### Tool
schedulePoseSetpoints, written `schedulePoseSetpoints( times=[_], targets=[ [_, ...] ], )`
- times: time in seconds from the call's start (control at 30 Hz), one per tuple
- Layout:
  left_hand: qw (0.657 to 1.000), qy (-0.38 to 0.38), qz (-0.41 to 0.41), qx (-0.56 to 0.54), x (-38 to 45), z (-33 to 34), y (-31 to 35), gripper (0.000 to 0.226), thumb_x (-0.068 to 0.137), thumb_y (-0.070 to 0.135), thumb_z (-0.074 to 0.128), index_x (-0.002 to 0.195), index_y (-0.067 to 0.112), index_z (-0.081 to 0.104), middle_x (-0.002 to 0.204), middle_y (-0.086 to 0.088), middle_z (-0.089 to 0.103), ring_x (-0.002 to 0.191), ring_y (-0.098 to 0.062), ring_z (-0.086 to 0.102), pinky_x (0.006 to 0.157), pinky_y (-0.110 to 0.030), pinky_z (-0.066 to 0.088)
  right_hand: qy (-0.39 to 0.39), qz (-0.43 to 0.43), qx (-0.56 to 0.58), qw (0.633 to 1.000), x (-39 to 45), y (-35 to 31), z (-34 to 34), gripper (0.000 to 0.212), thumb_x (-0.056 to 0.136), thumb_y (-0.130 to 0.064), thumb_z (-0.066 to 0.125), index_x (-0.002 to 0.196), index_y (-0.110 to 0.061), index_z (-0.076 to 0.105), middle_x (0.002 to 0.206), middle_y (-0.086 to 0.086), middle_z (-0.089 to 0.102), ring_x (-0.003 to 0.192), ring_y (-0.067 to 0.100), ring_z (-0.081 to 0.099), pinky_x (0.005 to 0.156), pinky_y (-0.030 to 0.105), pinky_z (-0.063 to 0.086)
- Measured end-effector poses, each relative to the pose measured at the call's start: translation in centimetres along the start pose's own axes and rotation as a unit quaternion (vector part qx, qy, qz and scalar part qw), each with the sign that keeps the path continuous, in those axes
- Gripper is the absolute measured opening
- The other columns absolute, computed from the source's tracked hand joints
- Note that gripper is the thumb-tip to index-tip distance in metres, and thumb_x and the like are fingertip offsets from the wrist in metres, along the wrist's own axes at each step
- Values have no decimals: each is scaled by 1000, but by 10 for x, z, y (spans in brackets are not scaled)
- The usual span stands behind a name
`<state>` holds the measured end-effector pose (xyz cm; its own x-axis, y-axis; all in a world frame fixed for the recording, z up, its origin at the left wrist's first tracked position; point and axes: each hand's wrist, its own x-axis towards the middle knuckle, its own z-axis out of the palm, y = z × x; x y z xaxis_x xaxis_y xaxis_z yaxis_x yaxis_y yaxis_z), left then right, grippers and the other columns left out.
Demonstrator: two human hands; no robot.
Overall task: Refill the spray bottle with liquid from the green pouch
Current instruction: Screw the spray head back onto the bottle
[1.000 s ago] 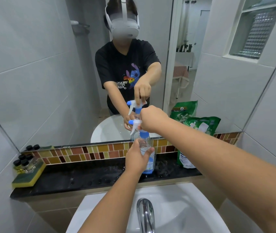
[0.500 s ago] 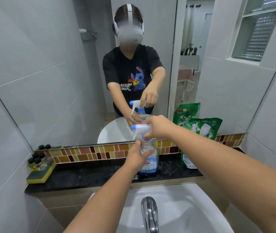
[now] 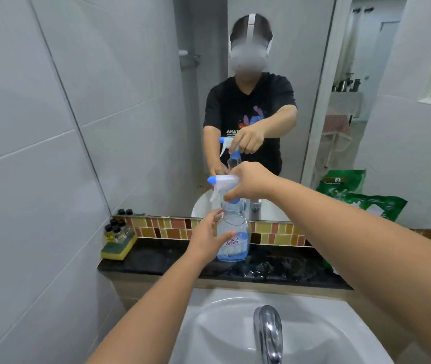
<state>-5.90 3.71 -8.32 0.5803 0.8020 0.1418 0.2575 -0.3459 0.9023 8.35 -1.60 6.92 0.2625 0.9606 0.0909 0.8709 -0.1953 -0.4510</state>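
step: person is unscrewing the trigger sprayer head (image 3: 223, 181) off the spray bottle (image 3: 233, 232), judged from the hand positions; pouring has not started
right hand: right hand (image 3: 248, 183) is wrapping the back of the sprayer head, fingertips pressing together around the blue collar (image 3: 235, 200) at the neck
left hand: left hand (image 3: 206, 239) is cupping the bottle's body from the left, fingers spread and curled loosely around it, thumb lying across the label (image 3: 231, 241); looks like a light brace, not a tight squeeze
bottle position: standing upright on the black ledge (image 3: 156, 258) under the mirror (image 3: 156, 101), behind the sink (image 3: 222, 324), well left of the pouch
how to do it well: left hand should be clamping the body firmly so only the collar is turning; turning at the collar, not the nozzle; lifting the head straight up, since a dip tube probably hangs inside (not visible); keeping the bottle flat on the ledge
bottle contents: clear plastic, thin layer of blue liquid sitting at the bottom, rest looking empty
green pouch: green pouch (image 3: 372, 208) is leaning upright against the mirror at the right end of the ledge, lower part hidden by the right forearm; cannot tell if it is opened or how full
other containers: cluster of small dark-capped bottles (image 3: 116, 229) standing on a yellow sponge (image 3: 117, 249) at the left end; contents unclear
risk: bottle is light and nearly empty, so it could be tipping toward the sink
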Motion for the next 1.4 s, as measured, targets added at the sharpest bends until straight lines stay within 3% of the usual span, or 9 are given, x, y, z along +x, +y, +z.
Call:
schedulePoseSetpoints(
  times=[0.13, 0.23, 0.33, 0.43, 0.63, 0.8, 0.97, 1.07, 1.4],
  targets=[
    [998, 54, -11, 27, -8, -42, -26, 60, 81, 32, 76, 134, 36, 49, 126, 19, 54, 101, 4, 51, 65, -5, 40, 4, -40, 31, 999, 20, -31, 22, 32, 64, -33, 83, 87, -24, 62, 79, -6, 61, 73, 10, 59, 61, 23, 49],
    [994, 93, -29, 50, -10, -73, -42, 53, 84, 31, 74, 131, 36, 51, 121, 15, 56, 92, 4, 52, 56, -8, 42, 20, -53, 49, 997, 37, -58, 45, 32, 64, -33, 82, 87, -19, 65, 81, 0, 65, 71, 14, 63, 61, 32, 57],
    [990, 121, -43, 63, -10, -104, -62, 54, 85, 29, 73, 134, 33, 51, 125, 12, 55, 105, -5, 53, 66, -12, 43, 40, -59, 68, 995, 53, -85, 69, 43, 64, -32, 80, 100, -12, 70, 85, 6, 67, 70, 21, 66, 66, 40, 61],
    [986, 145, -44, 76, -8, -131, -83, 52, 86, 27, 72, 134, 33, 52, 126, 8, 57, 99, -2, 55, 63, -9, 44, 59, -68, 88, 992, 70, -109, 93, 46, 65, -31, 78, 106, -13, 70, 89, 6, 68, 75, 20, 65, 69, 38, 59],
    [983, 164, -49, 59, 2, -168, -122, 51, 87, 23, 72, 132, 34, 53, 133, 2, 55, 118, -11, 52, 91, -25, 45, 55, -73, 103, 991, 103, -143, 136, 39, 67, -28, 76, 102, -15, 68, 87, 2, 65, 77, 18, 62, 61, 27, 48],
    [980, 172, -72, 64, 16, -181, -141, 51, 89, 25, 69, 136, 34, 50, 138, 4, 52, 121, -12, 50, 84, -17, 42, 37, -71, 88, 993, 126, -157, 155, 28, 68, -27, 74, 92, -19, 61, 75, -4, 55, 71, 16, 58, 54, 24, 45],
    [981, 166, -73, 64, 30, -191, -152, 52, 91, 22, 67, 139, 29, 49, 139, 2, 52, 123, -14, 50, 96, -27, 44, 48, -62, 93, 993, 142, -163, 165, 32, 68, -25, 74, 97, -15, 65, 88, 5, 61, 76, 21, 61, 63, 31, 55],
    [983, 161, -69, 48, 38, -194, -157, 51, 91, 20, 67, 139, 27, 49, 138, 1, 53, 123, -11, 50, 100, -27, 43, 54, -61, 87, 993, 150, -165, 171, 31, 68, -25, 74, 96, -16, 65, 87, 4, 61, 73, 19, 59, 55, 27, 48],
    [980, 172, -85, 52, 46, -193, -163, 53, 92, 22, 66, 141, 25, 47, 138, 0, 53, 124, -15, 50, 103, -36, 45, 71, -50, 110, 990, 163, -162, 183, 50, 72, -20, 76, 118, -15, 57, 106, 7, 60, 84, 20, 56, 70, 29, 51]
  ],
)
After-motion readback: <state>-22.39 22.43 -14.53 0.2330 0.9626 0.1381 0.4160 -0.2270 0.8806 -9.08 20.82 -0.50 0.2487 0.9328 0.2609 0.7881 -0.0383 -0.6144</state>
